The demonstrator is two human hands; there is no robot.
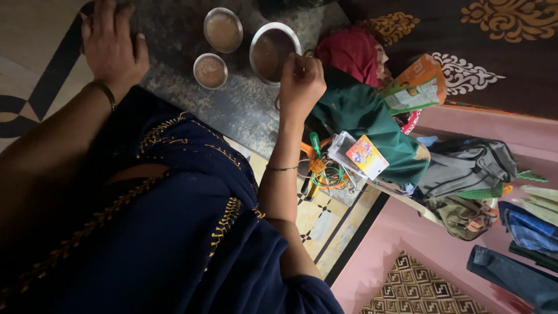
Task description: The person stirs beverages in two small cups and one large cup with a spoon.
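Observation:
Three round steel vessels hold a brownish liquid on a grey stone surface (244, 110): a small cup (210, 71), a medium cup (222, 29) and a larger pot (272, 53). My right hand (300, 82) is closed at the pot's near right rim, fingers curled tight; what they pinch is hidden. My left hand (112, 43) lies flat on the grey surface to the left of the cups, fingers spread, holding nothing. A thin bangle circles each wrist. My dark blue garment (174, 232) with gold stitching fills the lower left.
Right of the pot lie a red cloth (351, 52), a green cloth (363, 116), an orange-and-white packet (417, 86), a small colourful card (367, 156) and tangled orange and green cords (325, 171). A grey bag (465, 168) and folded clothes (523, 232) sit on a pink ledge.

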